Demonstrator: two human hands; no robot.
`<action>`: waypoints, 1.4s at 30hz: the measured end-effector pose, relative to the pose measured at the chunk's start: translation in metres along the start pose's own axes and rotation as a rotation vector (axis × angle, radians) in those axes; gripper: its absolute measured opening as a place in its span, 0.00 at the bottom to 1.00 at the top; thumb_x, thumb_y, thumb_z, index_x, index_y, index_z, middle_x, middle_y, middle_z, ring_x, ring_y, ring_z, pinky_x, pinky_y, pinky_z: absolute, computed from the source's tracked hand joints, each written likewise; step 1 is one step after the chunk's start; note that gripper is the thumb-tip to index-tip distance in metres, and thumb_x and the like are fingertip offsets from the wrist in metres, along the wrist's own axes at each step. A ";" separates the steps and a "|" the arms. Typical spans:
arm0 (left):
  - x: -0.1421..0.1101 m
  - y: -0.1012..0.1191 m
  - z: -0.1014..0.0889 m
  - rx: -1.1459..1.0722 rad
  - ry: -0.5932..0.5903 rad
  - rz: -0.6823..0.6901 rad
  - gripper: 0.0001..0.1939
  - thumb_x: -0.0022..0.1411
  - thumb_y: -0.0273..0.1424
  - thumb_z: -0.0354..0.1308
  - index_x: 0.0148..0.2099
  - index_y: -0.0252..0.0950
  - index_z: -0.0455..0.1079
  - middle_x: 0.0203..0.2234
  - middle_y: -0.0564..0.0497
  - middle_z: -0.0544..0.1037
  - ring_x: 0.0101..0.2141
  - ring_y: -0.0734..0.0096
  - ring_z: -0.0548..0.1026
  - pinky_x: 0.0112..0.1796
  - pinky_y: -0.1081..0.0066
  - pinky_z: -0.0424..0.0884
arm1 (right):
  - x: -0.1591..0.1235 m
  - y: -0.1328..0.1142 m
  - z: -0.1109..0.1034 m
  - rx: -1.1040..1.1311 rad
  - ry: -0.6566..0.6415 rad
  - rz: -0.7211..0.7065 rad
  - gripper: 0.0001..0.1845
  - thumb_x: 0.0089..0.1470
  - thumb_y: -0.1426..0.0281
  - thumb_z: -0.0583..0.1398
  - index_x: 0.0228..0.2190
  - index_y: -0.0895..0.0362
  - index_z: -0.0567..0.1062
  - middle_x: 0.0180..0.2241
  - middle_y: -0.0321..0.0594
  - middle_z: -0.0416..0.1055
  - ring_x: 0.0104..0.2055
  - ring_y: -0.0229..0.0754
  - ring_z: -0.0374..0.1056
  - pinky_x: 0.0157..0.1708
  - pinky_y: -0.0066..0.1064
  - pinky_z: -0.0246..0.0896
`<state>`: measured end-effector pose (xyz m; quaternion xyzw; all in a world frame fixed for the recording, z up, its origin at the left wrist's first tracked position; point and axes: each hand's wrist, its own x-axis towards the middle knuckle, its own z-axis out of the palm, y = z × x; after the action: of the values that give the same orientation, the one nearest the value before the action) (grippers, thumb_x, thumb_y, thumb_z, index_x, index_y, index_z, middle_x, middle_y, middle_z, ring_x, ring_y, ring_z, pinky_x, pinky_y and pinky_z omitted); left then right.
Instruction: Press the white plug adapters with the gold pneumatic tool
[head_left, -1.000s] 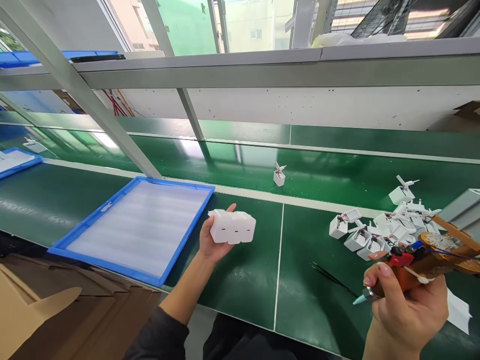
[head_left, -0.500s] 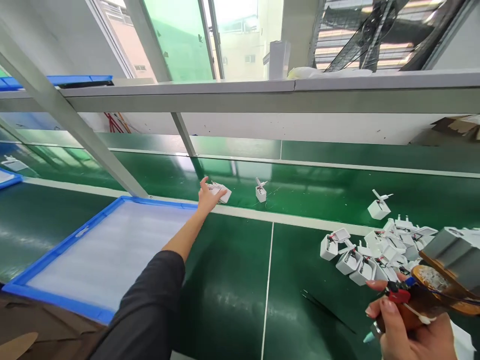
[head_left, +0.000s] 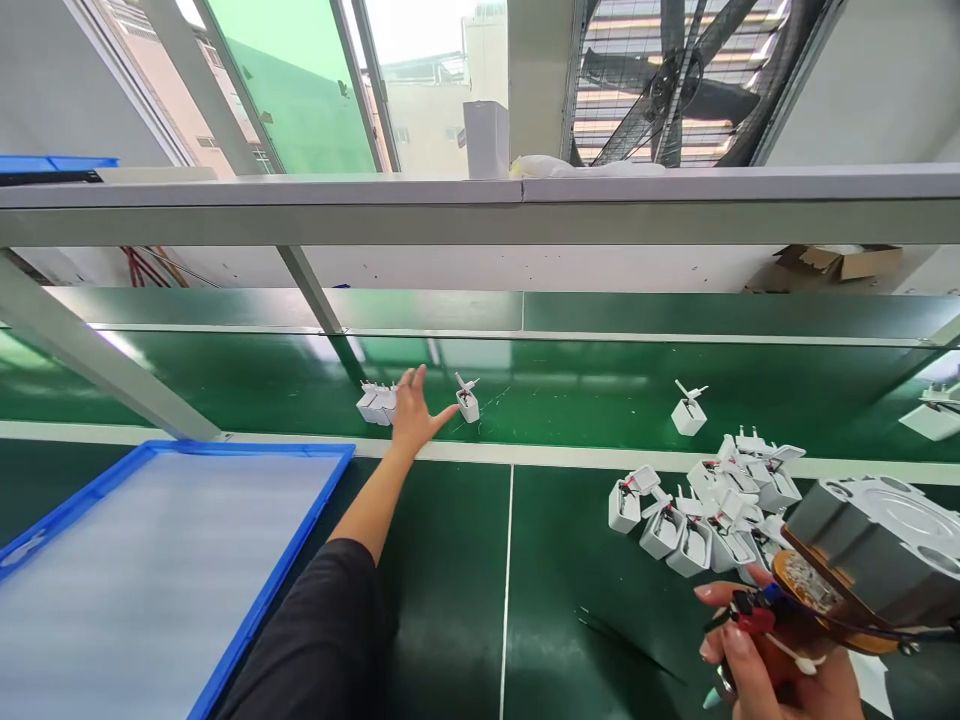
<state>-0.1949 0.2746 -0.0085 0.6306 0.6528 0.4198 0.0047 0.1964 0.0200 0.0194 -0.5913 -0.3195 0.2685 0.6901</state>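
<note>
My left hand (head_left: 414, 415) reaches over the green bench, fingers spread and holding nothing. Just left of it stands a small group of white boxes (head_left: 377, 404), partly covered by the hand. Close to its thumb, on the right, is a single small white box (head_left: 467, 404) with a cross-shaped white piece on top. In my right hand (head_left: 776, 645) is a brown dispensing tool (head_left: 780, 672) with a red part and a teal tip. A grey ribbed block (head_left: 874, 535) sits above this tool; whether they are joined I cannot tell.
A pile of open white boxes (head_left: 712, 510) with wires lies at right. Dark tweezers (head_left: 630, 645) lie on the bench. A blue-rimmed tray (head_left: 274, 585) is at left. Another white box (head_left: 688, 412) stands farther back. A grey rail (head_left: 450, 215) crosses above.
My left hand has come off the white boxes at the back and opened, now just right of them. My right hand still holds the brown tool. The view has turned rightward.
</note>
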 end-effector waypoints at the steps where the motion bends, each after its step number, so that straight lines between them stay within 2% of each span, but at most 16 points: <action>1: -0.002 0.008 0.012 0.004 -0.054 -0.008 0.55 0.52 0.45 0.71 0.70 0.31 0.45 0.65 0.28 0.57 0.66 0.40 0.56 0.60 0.50 0.60 | 0.000 0.000 -0.001 0.002 -0.006 0.003 0.23 0.43 0.58 0.71 0.37 0.58 0.75 0.29 0.46 0.79 0.18 0.39 0.68 0.15 0.29 0.64; 4: -0.001 0.030 0.039 0.015 -0.202 -0.111 0.54 0.56 0.37 0.68 0.73 0.33 0.37 0.58 0.29 0.68 0.57 0.47 0.69 0.53 0.53 0.68 | 0.002 -0.001 0.001 0.029 -0.033 -0.044 0.19 0.45 0.61 0.71 0.35 0.58 0.75 0.29 0.45 0.79 0.18 0.38 0.68 0.16 0.28 0.65; 6: 0.003 0.042 0.042 0.021 -0.244 -0.153 0.51 0.59 0.33 0.65 0.74 0.35 0.37 0.53 0.33 0.73 0.53 0.51 0.73 0.50 0.55 0.70 | 0.004 -0.003 0.004 0.079 -0.056 -0.110 0.16 0.46 0.64 0.70 0.34 0.58 0.74 0.27 0.42 0.79 0.17 0.37 0.68 0.16 0.28 0.65; 9: 0.000 0.059 0.026 0.019 -0.326 -0.123 0.51 0.55 0.31 0.67 0.73 0.40 0.43 0.51 0.41 0.76 0.47 0.56 0.75 0.47 0.60 0.72 | 0.005 -0.007 0.007 0.136 -0.086 -0.182 0.12 0.50 0.68 0.68 0.34 0.58 0.73 0.27 0.39 0.78 0.17 0.34 0.67 0.17 0.27 0.64; 11: -0.017 0.075 0.006 -0.011 -0.432 -0.052 0.52 0.52 0.33 0.69 0.73 0.44 0.45 0.50 0.46 0.76 0.45 0.60 0.76 0.45 0.64 0.73 | 0.006 -0.009 0.007 0.140 -0.121 -0.224 0.10 0.51 0.70 0.67 0.34 0.58 0.73 0.28 0.39 0.79 0.17 0.33 0.67 0.18 0.27 0.64; 14: -0.065 0.107 -0.031 -0.092 -0.581 0.075 0.52 0.53 0.37 0.68 0.73 0.48 0.44 0.53 0.49 0.75 0.47 0.60 0.76 0.46 0.64 0.74 | 0.006 -0.014 0.006 0.161 -0.136 -0.263 0.08 0.51 0.72 0.66 0.34 0.57 0.73 0.29 0.38 0.79 0.17 0.33 0.66 0.18 0.27 0.64; 17: -0.131 0.137 -0.063 -0.156 -0.765 0.158 0.50 0.53 0.36 0.68 0.72 0.49 0.48 0.55 0.48 0.75 0.48 0.59 0.77 0.50 0.62 0.74 | 0.006 -0.019 0.008 0.162 -0.163 -0.291 0.08 0.51 0.73 0.65 0.34 0.57 0.72 0.29 0.36 0.78 0.17 0.32 0.66 0.17 0.27 0.62; 19: -0.176 0.149 -0.075 -0.248 -0.876 0.168 0.48 0.54 0.34 0.68 0.72 0.49 0.49 0.57 0.48 0.74 0.50 0.60 0.77 0.51 0.62 0.75 | 0.006 -0.021 0.009 0.161 -0.183 -0.303 0.08 0.51 0.74 0.65 0.34 0.56 0.71 0.29 0.35 0.78 0.17 0.31 0.65 0.17 0.26 0.62; 22: -0.226 0.152 -0.078 -0.364 -0.994 0.158 0.44 0.57 0.30 0.65 0.71 0.49 0.49 0.61 0.48 0.71 0.53 0.62 0.76 0.53 0.62 0.75 | 0.004 -0.022 0.013 0.184 -0.216 -0.316 0.10 0.52 0.75 0.64 0.37 0.55 0.71 0.30 0.34 0.78 0.17 0.31 0.65 0.17 0.25 0.61; 26: -0.256 0.150 -0.068 -0.387 -0.934 0.280 0.42 0.60 0.23 0.57 0.72 0.46 0.44 0.65 0.44 0.64 0.59 0.61 0.72 0.58 0.59 0.71 | 0.000 -0.022 0.015 0.193 -0.248 -0.329 0.11 0.52 0.75 0.63 0.38 0.54 0.70 0.30 0.33 0.78 0.17 0.30 0.65 0.18 0.25 0.61; 29: -0.264 0.153 -0.061 -0.343 -0.849 0.359 0.41 0.60 0.19 0.52 0.72 0.46 0.47 0.67 0.45 0.61 0.64 0.60 0.65 0.61 0.59 0.67 | -0.004 -0.023 0.018 0.206 -0.275 -0.327 0.11 0.53 0.74 0.63 0.39 0.53 0.70 0.31 0.32 0.78 0.18 0.30 0.65 0.18 0.24 0.61; 31: -0.269 0.156 -0.058 -0.328 -0.794 0.327 0.40 0.61 0.18 0.52 0.71 0.46 0.49 0.67 0.44 0.61 0.64 0.60 0.65 0.60 0.60 0.68 | -0.007 -0.025 0.020 0.233 -0.296 -0.338 0.12 0.54 0.74 0.63 0.40 0.52 0.70 0.31 0.32 0.78 0.18 0.31 0.64 0.18 0.25 0.61; 33: -0.273 0.158 -0.056 -0.350 -0.690 0.305 0.41 0.61 0.19 0.53 0.72 0.45 0.45 0.68 0.41 0.57 0.64 0.58 0.65 0.58 0.59 0.71 | -0.010 -0.027 0.023 0.255 -0.317 -0.357 0.11 0.54 0.73 0.63 0.40 0.52 0.70 0.32 0.33 0.77 0.18 0.31 0.64 0.17 0.25 0.61; 36: -0.277 0.160 -0.054 -0.308 -0.581 0.396 0.40 0.64 0.21 0.54 0.73 0.46 0.45 0.70 0.38 0.50 0.64 0.53 0.65 0.57 0.54 0.72 | -0.015 -0.031 0.029 0.268 -0.330 -0.377 0.11 0.54 0.72 0.63 0.40 0.52 0.71 0.31 0.33 0.77 0.18 0.31 0.64 0.17 0.25 0.62; 40: -0.276 0.164 -0.051 -0.197 -0.592 0.437 0.32 0.66 0.23 0.52 0.69 0.47 0.55 0.65 0.40 0.61 0.54 0.60 0.75 0.47 0.63 0.79 | -0.019 -0.035 0.034 0.279 -0.328 -0.369 0.12 0.54 0.71 0.63 0.42 0.52 0.71 0.31 0.33 0.77 0.17 0.30 0.63 0.17 0.24 0.63; 42: -0.274 0.166 -0.050 -0.189 -0.560 0.434 0.31 0.65 0.22 0.51 0.68 0.47 0.58 0.64 0.40 0.62 0.50 0.63 0.77 0.41 0.68 0.80 | -0.020 -0.036 0.035 0.282 -0.330 -0.372 0.13 0.54 0.71 0.63 0.42 0.52 0.71 0.31 0.33 0.77 0.17 0.30 0.63 0.17 0.25 0.63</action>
<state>-0.0301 -0.0034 -0.0274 0.8417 0.4354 0.2806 0.1523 0.1569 0.0222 0.0555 -0.3687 -0.4901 0.2718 0.7416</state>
